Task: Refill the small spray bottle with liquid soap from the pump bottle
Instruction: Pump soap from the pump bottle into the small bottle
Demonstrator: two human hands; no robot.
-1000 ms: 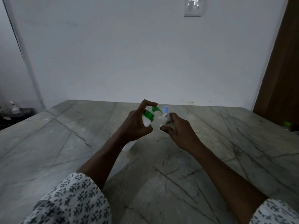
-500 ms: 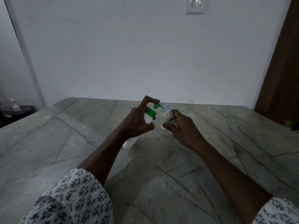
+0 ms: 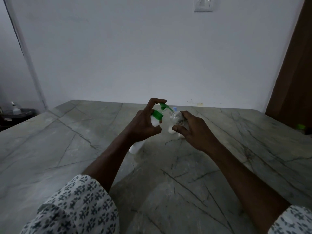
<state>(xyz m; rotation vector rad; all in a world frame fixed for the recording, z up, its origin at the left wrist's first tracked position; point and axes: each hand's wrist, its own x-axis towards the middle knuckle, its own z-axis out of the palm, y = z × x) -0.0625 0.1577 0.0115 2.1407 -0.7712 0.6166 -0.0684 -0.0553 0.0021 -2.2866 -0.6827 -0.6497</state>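
My left hand (image 3: 143,125) grips a white pump bottle (image 3: 155,120) with a green collar and green pump head, tilted to the right, its base showing below my wrist. My index finger rests on top of the pump head. My right hand (image 3: 192,130) holds a small clear spray bottle (image 3: 176,117) tilted left, its threaded open neck right at the green nozzle's tip. Both are held above the grey marble table (image 3: 84,149). A light blue cap (image 3: 175,108) shows just behind the small bottle.
A small white object (image 3: 170,130) lies on the table below my hands, partly hidden. A wall rises behind the table, a brown door (image 3: 293,73) stands at right, and a dark shelf with a small bottle (image 3: 16,110) sits far left.
The pump bottle has tilted further so its nozzle meets the small bottle's neck. My index finger has risen onto the pump head. Both hands shifted slightly right.
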